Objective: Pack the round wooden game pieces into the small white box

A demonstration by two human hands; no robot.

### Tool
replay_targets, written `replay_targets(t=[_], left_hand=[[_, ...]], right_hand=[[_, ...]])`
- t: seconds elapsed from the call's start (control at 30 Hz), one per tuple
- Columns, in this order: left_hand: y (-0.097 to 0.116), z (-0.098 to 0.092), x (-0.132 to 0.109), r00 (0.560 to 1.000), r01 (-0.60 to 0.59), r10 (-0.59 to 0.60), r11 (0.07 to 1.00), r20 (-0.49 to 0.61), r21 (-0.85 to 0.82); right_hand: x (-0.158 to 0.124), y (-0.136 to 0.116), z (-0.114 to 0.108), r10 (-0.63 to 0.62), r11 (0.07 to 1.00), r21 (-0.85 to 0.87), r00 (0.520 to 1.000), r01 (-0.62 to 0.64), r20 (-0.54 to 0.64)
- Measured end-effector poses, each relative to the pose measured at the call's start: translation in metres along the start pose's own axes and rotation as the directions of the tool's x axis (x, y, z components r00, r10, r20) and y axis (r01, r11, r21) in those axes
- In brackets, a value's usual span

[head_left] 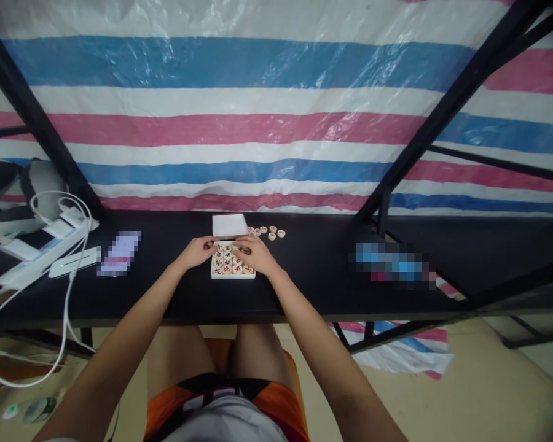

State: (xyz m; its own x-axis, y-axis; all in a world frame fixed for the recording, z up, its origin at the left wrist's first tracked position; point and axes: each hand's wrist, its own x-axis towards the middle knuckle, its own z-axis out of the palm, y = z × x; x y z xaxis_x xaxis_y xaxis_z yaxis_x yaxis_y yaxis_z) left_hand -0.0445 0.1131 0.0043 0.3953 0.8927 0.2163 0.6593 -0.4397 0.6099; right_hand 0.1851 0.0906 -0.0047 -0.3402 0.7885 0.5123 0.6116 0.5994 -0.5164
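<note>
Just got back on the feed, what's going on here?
A seated person's bare left hand is at the far left corner of a shallow white square box on a black tabletop, and the bare right hand reaches over its far right part. Inside sit rows of pale round pieces with black or red characters. Beyond the box lies a white rectangular lid-like tray, with several loose pale round discs to its right. Whether either hand grips a piece is unclear.

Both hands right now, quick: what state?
Left hand: curled at the white box; grip cannot be told.
Right hand: over the box's round pieces; grip cannot be told.
</note>
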Motion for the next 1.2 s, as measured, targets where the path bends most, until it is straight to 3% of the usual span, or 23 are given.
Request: replay_targets(t=[0.73, 0.87, 0.93, 1.03, 1.1, 1.2], left_hand=[[0.000, -0.001, 0.000, 1.000, -0.013, 0.013, 1.000, -0.003, -0.003], [-0.001, -0.001, 0.000, 1.000, -0.009, 0.009, 1.000, 0.001, 0.001], [0.000, -0.001, 0.000, 1.000, -0.004, 0.004, 1.000, -0.002, 0.005], [0.002, -0.002, -0.001, 1.000, -0.004, 0.004, 1.000, -0.007, -0.007], [0.003, -0.002, -0.001, 1.000, -0.004, 0.004, 1.000, -0.006, -0.012], [0.004, -0.003, -0.001, 1.000, 0.001, -0.001, 1.000, -0.006, -0.003]], right_hand=[[-0.005, 0.013, -0.003, 0.135, 0.981, 0.141, 0.991, -0.136, 0.015], [-0.004, 0.016, -0.004, 0.144, 0.984, 0.112, 0.987, -0.136, -0.070], [-0.004, 0.021, -0.008, 0.222, 0.975, 0.027, 0.962, -0.220, -0.157], [-0.007, 0.030, -0.015, 0.376, 0.894, -0.142, 0.884, -0.425, -0.277], [-0.010, 0.034, -0.018, 0.434, 0.835, -0.224, 0.851, -0.503, -0.295], [-0.013, 0.037, -0.018, 0.472, 0.791, -0.298, 0.843, -0.535, -0.259]])
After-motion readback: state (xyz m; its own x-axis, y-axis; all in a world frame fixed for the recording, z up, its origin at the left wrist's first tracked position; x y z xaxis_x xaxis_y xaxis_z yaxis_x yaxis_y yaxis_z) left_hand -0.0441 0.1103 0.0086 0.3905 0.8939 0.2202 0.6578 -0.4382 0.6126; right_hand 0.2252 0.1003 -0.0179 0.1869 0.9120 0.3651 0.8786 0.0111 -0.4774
